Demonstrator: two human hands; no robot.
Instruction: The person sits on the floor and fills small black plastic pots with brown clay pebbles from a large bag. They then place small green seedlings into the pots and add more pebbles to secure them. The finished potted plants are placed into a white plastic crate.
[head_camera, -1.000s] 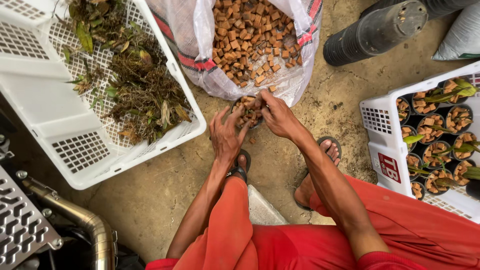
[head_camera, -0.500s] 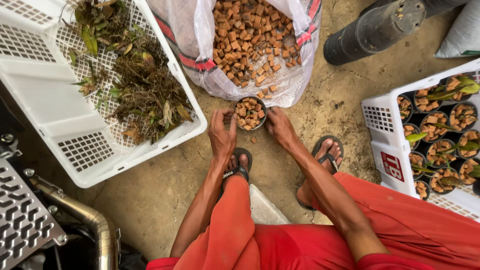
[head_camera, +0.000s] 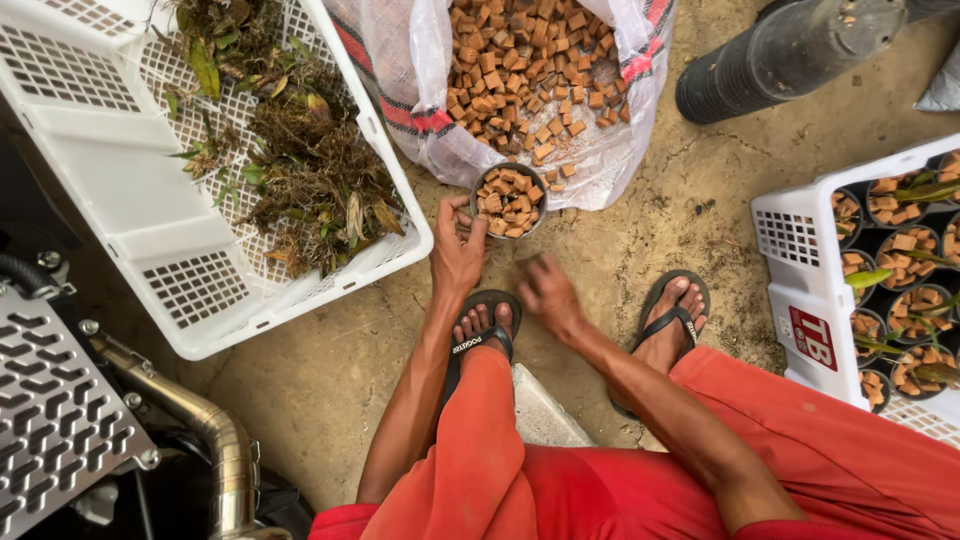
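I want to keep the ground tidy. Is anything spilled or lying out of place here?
Yes, slightly. A few brown chunks lie loose at the sack's mouth, beside the small pot the left hand holds. The right hand is blurred.

White crate (head_camera: 110, 190) holding dried plants (head_camera: 300, 170); black pot stack (head_camera: 790, 50); potted-seedling crate (head_camera: 800, 260); metal pipe (head_camera: 200, 430).
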